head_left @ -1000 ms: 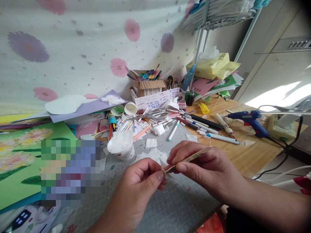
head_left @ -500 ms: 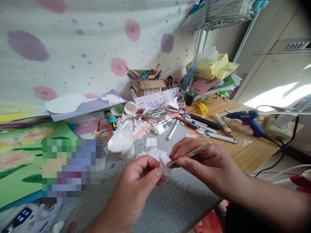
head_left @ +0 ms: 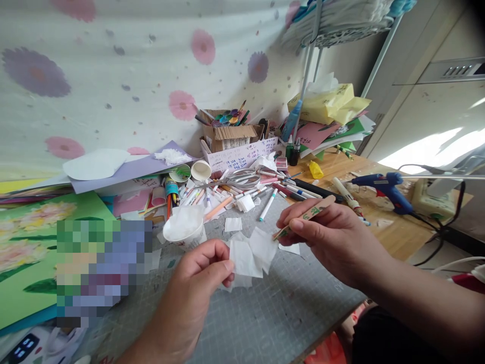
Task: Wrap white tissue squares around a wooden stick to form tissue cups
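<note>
My left hand (head_left: 204,273) pinches the edge of a thin white tissue paper square (head_left: 242,259) between thumb and fingers. In my right hand (head_left: 322,230) is a flat wooden craft stick (head_left: 312,210) with green print, held slanted, its lower tip pointing toward the papers. Another white tissue piece (head_left: 265,247) overlaps the held square on its right, close to the stick's tip; whether they touch I cannot tell. More white pieces lie beneath on the grey cutting mat (head_left: 273,313). Just beyond my left hand stands a paper cup (head_left: 185,227) with white material in it.
Markers and scissors (head_left: 242,178) crowd the back of the mat, before a cardboard box (head_left: 229,136) of paints and brushes. A blue glue gun (head_left: 386,187) rests on the wooden tabletop at right. Green floral artwork (head_left: 38,242) lies left, partly under a pixelated patch.
My right hand has moved up and right with the stick, away from my left hand. The tissue paper now shows flat and spread beside my left fingers. The view has shifted slightly.
</note>
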